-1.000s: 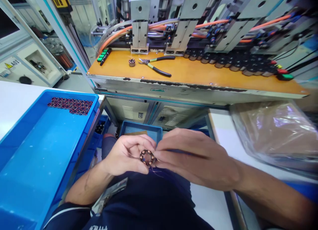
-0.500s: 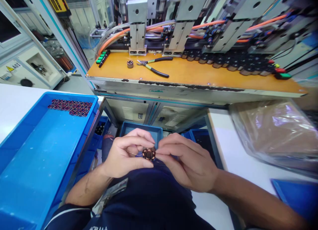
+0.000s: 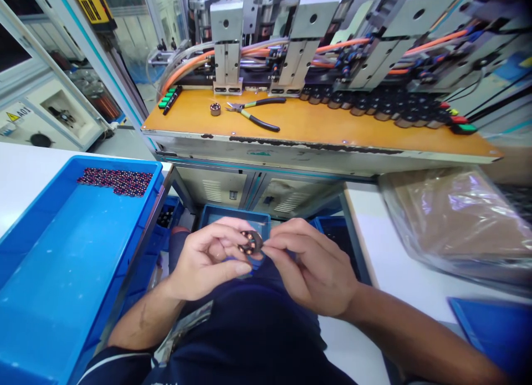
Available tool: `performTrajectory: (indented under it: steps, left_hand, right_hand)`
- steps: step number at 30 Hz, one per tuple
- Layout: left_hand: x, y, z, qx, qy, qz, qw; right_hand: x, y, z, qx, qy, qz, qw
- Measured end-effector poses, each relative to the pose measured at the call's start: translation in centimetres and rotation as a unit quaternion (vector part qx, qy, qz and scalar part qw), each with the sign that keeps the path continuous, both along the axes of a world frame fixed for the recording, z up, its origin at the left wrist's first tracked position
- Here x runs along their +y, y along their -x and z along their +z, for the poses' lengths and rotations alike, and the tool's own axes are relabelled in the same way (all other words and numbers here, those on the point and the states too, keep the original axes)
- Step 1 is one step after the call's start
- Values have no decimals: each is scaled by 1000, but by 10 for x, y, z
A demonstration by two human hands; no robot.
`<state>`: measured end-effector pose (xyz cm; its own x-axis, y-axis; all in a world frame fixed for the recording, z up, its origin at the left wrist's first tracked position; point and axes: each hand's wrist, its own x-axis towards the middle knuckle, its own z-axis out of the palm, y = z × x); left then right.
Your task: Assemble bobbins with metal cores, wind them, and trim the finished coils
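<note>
A small round motor stator with copper windings (image 3: 250, 243) is held in front of my body. My left hand (image 3: 210, 257) grips it between fingers and thumb at its left side. At the stator's right edge, the thumb and fingertips of my right hand (image 3: 313, 263) are pinched together; what lies between them is too small to make out. Another stator (image 3: 215, 109) stands on the orange bench top, beside diagonal cutters (image 3: 260, 113) with black and yellow handles that lie spread apart.
A large blue tray (image 3: 50, 263) on the left holds a block of small parts (image 3: 116, 181) at its far end. Several dark stators (image 3: 374, 105) line the bench (image 3: 187, 122) under the machine. A plastic-wrapped package (image 3: 449, 224) lies on the right table.
The stator has been tilted and turned in my left hand, and it sits slightly higher. My right fingertips stay pinched at its right edge.
</note>
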<state>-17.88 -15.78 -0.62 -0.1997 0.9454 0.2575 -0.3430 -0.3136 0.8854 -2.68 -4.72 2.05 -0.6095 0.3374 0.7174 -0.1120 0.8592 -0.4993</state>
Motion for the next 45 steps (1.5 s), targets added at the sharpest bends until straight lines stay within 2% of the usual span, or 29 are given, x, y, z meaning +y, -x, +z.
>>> performTrajectory:
  steps: [3,6,8,11,13,14,18,21,24,26,29,32,34,35,39,42,45]
  left_hand:
    - [2,0,-2,-27,-54,5,998]
    - [3,1,-4,-89,-48,1,995]
    - [4,3,-3,-100,11,-24,995]
    - [4,7,0,-61,145,-129,979]
    - [3,8,1,-55,186,-182,964]
    - [2,8,0,-62,184,-186,963]
    - [1,3,-6,-105,104,-135,980]
    - [1,-1,-11,-153,22,-101,983]
    - [2,-1,-13,-183,-54,-69,979]
    - [2,1,-15,-210,-72,-68,973]
    - [1,4,-19,-227,-4,-86,970]
    - [1,6,-20,-177,91,-183,963]
    - [1,6,-19,-144,112,-227,957]
    - [0,6,-18,-134,112,-221,959]
    - [0,3,-16,-140,82,-131,978]
    - [0,0,-16,-172,17,-79,982]
    - [0,0,-14,-185,-53,-35,981]
  right_hand:
    - [1,0,1,0,14,12,1000]
    - [3,0,0,16,-9,45,999]
    - [4,0,-2,29,-48,52,997]
    - [6,-1,-2,21,-93,73,993]
    - [7,-3,-1,-4,-107,84,991]
    - [7,-4,-1,-19,-114,82,990]
    - [7,-5,-5,-48,-141,21,989]
    - [4,-4,-9,-69,-125,-23,990]
    - [2,-2,-11,-85,-105,-33,990]
    - [3,-1,-11,-82,-104,-23,991]
    - [7,1,-6,-63,-129,26,989]
    - [10,2,2,-74,-169,71,980]
    - [12,2,5,-96,-188,78,974]
    - [12,2,5,-102,-194,73,973]
    - [11,0,-1,-105,-197,17,975]
    - [8,1,-4,-108,-172,-27,979]
    - [5,4,-3,-103,-154,-29,982]
